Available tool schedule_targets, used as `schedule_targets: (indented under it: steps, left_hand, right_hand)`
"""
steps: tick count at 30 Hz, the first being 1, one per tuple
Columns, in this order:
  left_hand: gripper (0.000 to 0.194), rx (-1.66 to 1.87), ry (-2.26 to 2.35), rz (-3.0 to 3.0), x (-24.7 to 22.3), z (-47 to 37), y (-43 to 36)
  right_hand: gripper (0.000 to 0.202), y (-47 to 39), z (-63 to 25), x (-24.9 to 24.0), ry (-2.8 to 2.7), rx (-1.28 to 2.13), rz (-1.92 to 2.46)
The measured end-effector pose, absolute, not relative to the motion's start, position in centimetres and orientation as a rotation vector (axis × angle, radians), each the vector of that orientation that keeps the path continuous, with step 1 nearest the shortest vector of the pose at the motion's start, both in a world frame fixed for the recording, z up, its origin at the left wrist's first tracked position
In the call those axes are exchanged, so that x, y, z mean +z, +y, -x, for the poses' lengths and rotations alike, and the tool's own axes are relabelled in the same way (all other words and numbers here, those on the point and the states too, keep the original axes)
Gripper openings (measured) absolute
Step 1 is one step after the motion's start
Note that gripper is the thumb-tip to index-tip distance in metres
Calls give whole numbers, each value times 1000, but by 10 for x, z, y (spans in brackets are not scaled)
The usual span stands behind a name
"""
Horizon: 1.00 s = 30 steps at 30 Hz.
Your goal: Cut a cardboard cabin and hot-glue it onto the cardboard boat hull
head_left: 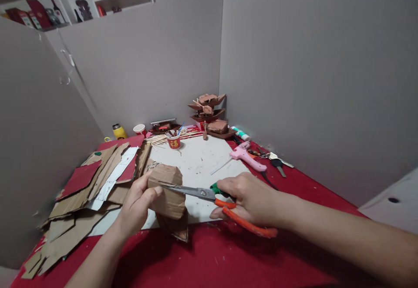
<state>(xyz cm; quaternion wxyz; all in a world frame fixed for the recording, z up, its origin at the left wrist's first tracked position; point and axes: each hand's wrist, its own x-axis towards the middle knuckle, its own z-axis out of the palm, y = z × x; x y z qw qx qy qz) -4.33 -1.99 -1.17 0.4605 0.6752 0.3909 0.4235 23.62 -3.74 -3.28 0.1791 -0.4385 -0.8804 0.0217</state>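
2 hands: both are busy. My left hand (137, 201) pinches 1 cardboard piece (168, 203), with the thumb on top. My right hand (250, 196) curls around the orange and green grips of the scissors (197, 192).

Cardboard piece: it is up in front of me, by the near edge of the white sheet (199, 161). 1 darker brown piece (176, 227) shows just below it. I cannot tell if those 2 touch.

Scissor blades: they reach across the cardboard, tips close to my left thumb. I cannot tell how deep they bite.

Feel of the cardboard: I think it is light, a bit stiff and not slippery. A hard squeeze could crush or crease it.

Good hold: I would take its left side, thumb flat on top, fingers under, and keep my skin away from the blades. The scissors look hard and a bit heavier, so the grips are the place to hold them.

Left side: a messy cardboard pile (76, 201) sits on the red cloth (212, 257).

Right side: a pink glue gun (243, 155) lies past my right hand.

Far side: a paper cup (173, 142) stands near thin sticks (192, 133), and little brown model boats (209, 116) are by the wall corner (220, 61).
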Motion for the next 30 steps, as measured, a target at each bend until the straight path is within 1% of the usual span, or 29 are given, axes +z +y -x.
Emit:
schedule_targets:
  steps: [4, 8, 10, 16, 19, 24, 26, 30]
  left_hand:
    - [41, 1039, 954, -1639, -14, 44, -18]
    - [26, 1087, 897, -1637, -13, 44, -18]
    - [22, 1118, 905, -1626, -13, 43, -19]
    - [23, 1189, 931, -1653, -14, 35, -22]
    - [25, 1181, 936, -1652, -17, 36, -20]
    - [28, 1273, 996, -1623, -22, 39, -18]
    - [29, 1240, 955, -1687, -21, 39, -19]
    - [24, 1185, 909, -1777, -16, 35, -20]
  right_hand:
    - [56, -37, -237, -40, -2458, 70, 1241]
    - [50, -37, -236, -40, -2419, 130, 1302]
    - [48, -38, -236, -38, -2413, 155, 1326]
    - [49, -39, -235, -33, -2427, 166, 1370]
    - [50, -38, -235, -38, -2410, 195, 1335]
    - [53, -36, -239, -49, -2384, 267, 1249]
    - [55, -35, -240, -51, -2375, 293, 1236]
    - [56, -37, -239, -45, -2382, 346, 1297]
